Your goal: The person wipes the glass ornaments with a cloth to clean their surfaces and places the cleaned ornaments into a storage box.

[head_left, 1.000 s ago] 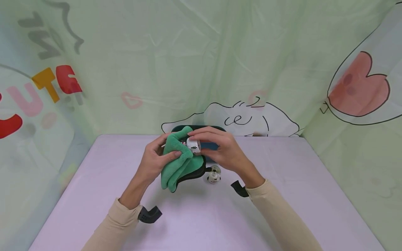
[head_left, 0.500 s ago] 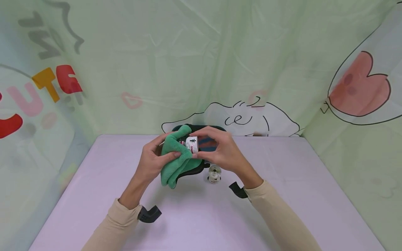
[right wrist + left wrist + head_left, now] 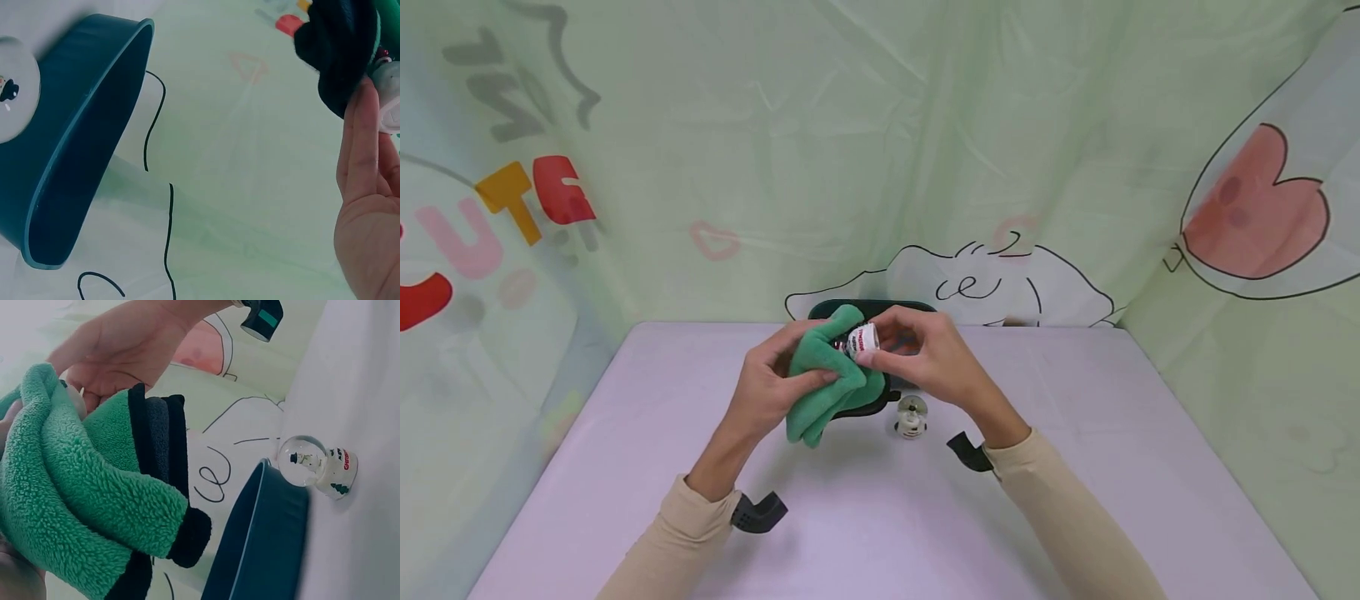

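In the head view my left hand (image 3: 762, 390) grips a folded green plush cloth (image 3: 831, 392) with a dark edge, thumb on top. The cloth wraps one end of a snow globe whose white, printed base (image 3: 861, 340) sticks out to the right. My right hand (image 3: 936, 354) holds that base between thumb and fingers. The globe's glass is mostly hidden by the cloth. In the right wrist view the base's pale underside (image 3: 390, 103) shows beside the fingers. A second snow globe (image 3: 337, 474), with a snowman inside, stands on the table below the hands.
Behind the hands, at the table's far edge, stands a dark teal oval basin (image 3: 262, 531), its rim close to the second globe in the left wrist view. The pale lilac table (image 3: 880, 517) meets a printed curtain (image 3: 775, 167) at the back.
The white base has turned in my right fingers, so its print faces a different way and its end tilts up. The right fingers have shifted around it; the cloth has moved slightly.
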